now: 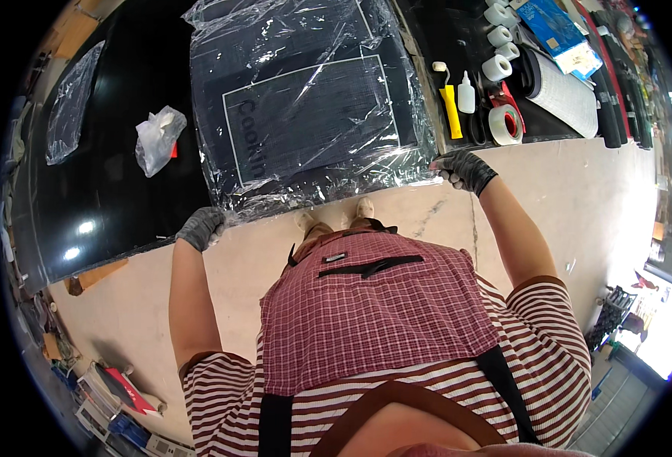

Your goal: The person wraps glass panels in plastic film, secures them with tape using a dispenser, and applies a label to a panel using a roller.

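A dark mat with a thin pale border (313, 114) lies flat on the black table, covered by a clear plastic bag (305, 186) full of creases. At the bag's near left corner my left hand (201, 228), in a grey-black glove, has its fingers closed on the plastic. My right hand (467, 172), gloved the same way, pinches the bag's near right corner at the table's edge. The near edge of the plastic stretches between both hands and hangs slightly over the table's front edge.
Left on the black table (115, 206) lie a crumpled plastic bag (159, 141) and a flat clear sheet (74, 103). On the right are a yellow-handled roller (450, 110), white bottle (466, 95), tape roll (505, 124), several white rolls (497, 68), a grey mat (561, 91) and blue packet (553, 30).
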`<state>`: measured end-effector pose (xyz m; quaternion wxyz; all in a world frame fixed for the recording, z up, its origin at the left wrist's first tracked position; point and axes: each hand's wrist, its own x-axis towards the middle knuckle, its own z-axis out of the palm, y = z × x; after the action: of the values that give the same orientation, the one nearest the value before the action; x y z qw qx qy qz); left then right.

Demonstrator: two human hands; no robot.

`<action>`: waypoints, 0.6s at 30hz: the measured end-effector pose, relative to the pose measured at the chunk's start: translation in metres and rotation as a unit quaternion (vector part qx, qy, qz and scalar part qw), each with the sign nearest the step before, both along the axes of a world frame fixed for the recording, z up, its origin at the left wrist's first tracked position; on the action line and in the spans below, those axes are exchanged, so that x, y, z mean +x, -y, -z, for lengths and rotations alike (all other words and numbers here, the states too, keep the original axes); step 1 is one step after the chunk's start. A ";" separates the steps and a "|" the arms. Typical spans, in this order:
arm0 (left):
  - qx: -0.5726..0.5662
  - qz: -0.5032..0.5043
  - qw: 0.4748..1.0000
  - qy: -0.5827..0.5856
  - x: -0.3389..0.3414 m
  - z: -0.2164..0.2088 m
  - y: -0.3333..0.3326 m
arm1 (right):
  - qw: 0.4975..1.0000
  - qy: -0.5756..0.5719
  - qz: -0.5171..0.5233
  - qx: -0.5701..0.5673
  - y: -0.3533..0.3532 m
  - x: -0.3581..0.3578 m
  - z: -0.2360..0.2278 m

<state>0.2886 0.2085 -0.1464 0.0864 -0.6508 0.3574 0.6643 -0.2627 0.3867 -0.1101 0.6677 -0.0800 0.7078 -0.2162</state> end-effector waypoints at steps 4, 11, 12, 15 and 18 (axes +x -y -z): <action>0.014 -0.024 1.000 0.010 -0.006 -0.004 0.003 | 0.999 -0.032 0.004 -0.009 0.001 0.003 -0.004; 0.009 -0.076 0.990 -0.115 -0.006 -0.022 -0.006 | 0.991 -0.017 0.070 -0.116 -0.003 0.003 -0.009; 0.004 -0.116 0.986 -0.119 -0.005 -0.021 -0.008 | 0.989 -0.022 0.072 -0.124 -0.004 0.004 -0.009; -0.015 -0.222 0.965 -0.138 -0.004 -0.013 -0.015 | 0.984 -0.060 0.088 -0.143 -0.004 0.009 -0.006; -0.051 -0.294 0.940 -0.166 -0.011 -0.011 -0.020 | 0.975 -0.095 0.121 -0.162 0.001 0.021 -0.007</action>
<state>0.2780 0.2288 -0.1357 -0.2061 -0.6110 0.1929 0.7396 -0.2417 0.3860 -0.1036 0.5448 -0.1208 0.7278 -0.3985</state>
